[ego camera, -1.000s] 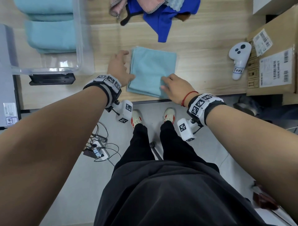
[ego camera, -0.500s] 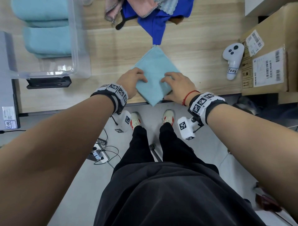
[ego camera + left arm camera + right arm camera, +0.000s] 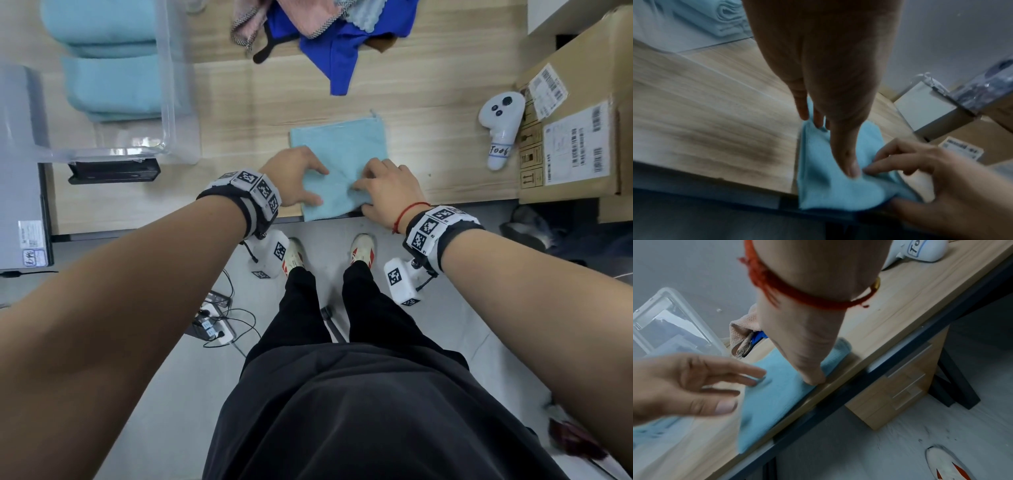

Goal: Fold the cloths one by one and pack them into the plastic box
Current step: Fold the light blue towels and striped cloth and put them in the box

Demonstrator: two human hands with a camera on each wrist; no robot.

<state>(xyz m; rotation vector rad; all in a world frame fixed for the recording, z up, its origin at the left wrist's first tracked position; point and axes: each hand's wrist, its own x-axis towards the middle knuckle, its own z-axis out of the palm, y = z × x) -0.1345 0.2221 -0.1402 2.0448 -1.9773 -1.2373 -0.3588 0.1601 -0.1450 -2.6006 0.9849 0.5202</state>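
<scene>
Both grips are flat-fingered on the folded light-blue microfibre cloth (image 3: 339, 171) at 6 o'clock on the pale wooden surface (image 3: 428, 113). The left hand (image 3: 294, 178) presses the cloth's left side, and the right hand (image 3: 383, 192) has its fingers spread on top with the thumb at the near edge. Half a second ago the cloth lay turned like a diamond; now it sits square, its near edge overhanging the surface rim. The clear plastic box (image 3: 171, 102) at 10 o'clock holds folded light-blue cloths (image 3: 113, 85). A heap of blue and pink cloths (image 3: 329, 31) lies at 12 o'clock.

Only the right wrist view shows the wooden drawers (image 3: 900, 386) under the surface (and the thumb tip pressing down). The white handheld controller (image 3: 500, 130) at 2 o'clock carries a handwritten label I cannot read surely.
</scene>
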